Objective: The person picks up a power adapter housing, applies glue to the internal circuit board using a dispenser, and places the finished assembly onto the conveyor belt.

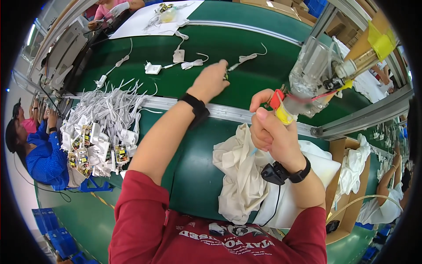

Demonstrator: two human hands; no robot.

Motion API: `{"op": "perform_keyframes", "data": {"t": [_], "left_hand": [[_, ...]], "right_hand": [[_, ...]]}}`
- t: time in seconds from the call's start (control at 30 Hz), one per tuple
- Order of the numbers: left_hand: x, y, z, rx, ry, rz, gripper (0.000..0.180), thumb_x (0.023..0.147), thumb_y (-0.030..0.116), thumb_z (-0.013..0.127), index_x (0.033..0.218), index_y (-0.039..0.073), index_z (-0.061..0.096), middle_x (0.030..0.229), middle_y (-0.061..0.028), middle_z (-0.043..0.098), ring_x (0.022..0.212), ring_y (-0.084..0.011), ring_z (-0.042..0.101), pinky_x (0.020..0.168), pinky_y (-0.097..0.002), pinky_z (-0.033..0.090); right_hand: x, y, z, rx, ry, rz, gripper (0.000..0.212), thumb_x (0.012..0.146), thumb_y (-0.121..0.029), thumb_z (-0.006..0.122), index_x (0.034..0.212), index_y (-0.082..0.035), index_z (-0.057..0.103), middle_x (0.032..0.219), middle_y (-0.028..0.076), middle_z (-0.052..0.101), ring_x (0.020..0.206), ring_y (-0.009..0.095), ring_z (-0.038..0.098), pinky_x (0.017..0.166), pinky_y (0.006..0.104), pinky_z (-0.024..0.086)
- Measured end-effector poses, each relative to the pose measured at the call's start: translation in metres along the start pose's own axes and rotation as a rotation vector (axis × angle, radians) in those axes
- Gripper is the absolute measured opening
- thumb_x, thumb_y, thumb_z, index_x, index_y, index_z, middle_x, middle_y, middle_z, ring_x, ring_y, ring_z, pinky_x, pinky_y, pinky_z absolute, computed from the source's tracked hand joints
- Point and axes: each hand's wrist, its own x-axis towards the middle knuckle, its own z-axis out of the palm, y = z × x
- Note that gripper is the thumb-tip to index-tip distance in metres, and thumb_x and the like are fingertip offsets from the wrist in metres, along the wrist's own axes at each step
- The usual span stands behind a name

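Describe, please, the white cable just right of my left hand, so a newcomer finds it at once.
Find the green work surface across the upper picture, then the left hand over it. Just right of this hand lies the white cable, bundled; its neighbours on that surface all lie left.

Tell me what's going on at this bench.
The person's left hand is over the green conveyor belt, fingers at a small, mostly hidden part beside a bundled white cable. The right hand grips a red-and-yellow wrapped tool. To the left sits a heap of corded white power adapters, some with bare circuit boards. Crumpled cream cloth lies near the right hand.
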Motion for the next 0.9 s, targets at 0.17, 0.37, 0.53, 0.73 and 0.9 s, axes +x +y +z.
{"op": "perform_keyframes", "data": {"t": [0.17, 0.37, 0.53, 0.73, 0.9], "left_hand": [[0.01, -0.039, -0.029, 0.202, -0.072, 0.001, 0.034, 0.073, 0.002, 0.061, 0.103, 0.002, 0.048, 0.099, -0.0186, 0.059, 0.096, -0.036, 0.058, 0.081, -0.0444, 0.046], [-0.02, -0.065, -0.069, 0.332, -0.307, -0.045, 0.03, 0.072, -0.001, 0.057, 0.1, 0.004, 0.049, 0.102, -0.0172, 0.058, 0.1, -0.0348, 0.056, 0.083, -0.0468, 0.043], [-0.038, -0.101, -0.091, 0.559, -0.21, -0.135, 0.032, 0.07, 0.007, 0.063, 0.1, 0.008, 0.053, 0.117, -0.017, 0.051, 0.114, -0.0376, 0.046, 0.087, -0.0439, 0.043], [-0.044, -0.108, -0.101, 0.6, -0.111, -0.048, 0.032, 0.072, 0.026, 0.068, 0.098, 0.009, 0.06, 0.122, -0.0184, 0.047, 0.121, -0.0375, 0.038, 0.095, -0.0433, 0.039], [-0.029, -0.117, -0.126, 0.506, -0.447, -0.16, 0.039, 0.071, 0.04, 0.068, 0.099, 0.013, 0.065, 0.118, -0.0178, 0.051, 0.12, -0.0337, 0.039, 0.099, -0.0439, 0.037]], "right_hand": [[0.001, 0.0, 0.0, -0.016, 0.003, 0.0, 0.016, 0.093, -0.019, 0.047, 0.099, -0.005, 0.04, 0.048, -0.004, 0.03, 0.036, 0.004, 0.024, 0.035, 0.0216, 0.021], [0.003, 0.001, -0.005, -0.02, 0.004, -0.003, 0.017, 0.093, -0.02, 0.047, 0.099, -0.005, 0.04, 0.048, -0.004, 0.029, 0.036, 0.004, 0.024, 0.035, 0.0217, 0.021], [0.005, 0.002, -0.006, -0.025, 0.015, -0.013, 0.017, 0.093, -0.02, 0.047, 0.099, -0.005, 0.04, 0.048, -0.004, 0.029, 0.037, 0.004, 0.024, 0.035, 0.0217, 0.021], [0.005, 0.004, -0.007, -0.027, 0.032, -0.016, 0.018, 0.093, -0.021, 0.048, 0.099, -0.005, 0.04, 0.048, -0.004, 0.028, 0.036, 0.004, 0.024, 0.035, 0.022, 0.021], [0.005, 0.005, -0.005, -0.028, 0.029, -0.036, 0.019, 0.093, -0.021, 0.048, 0.098, -0.005, 0.04, 0.047, -0.004, 0.028, 0.036, 0.004, 0.024, 0.035, 0.022, 0.02]]}}
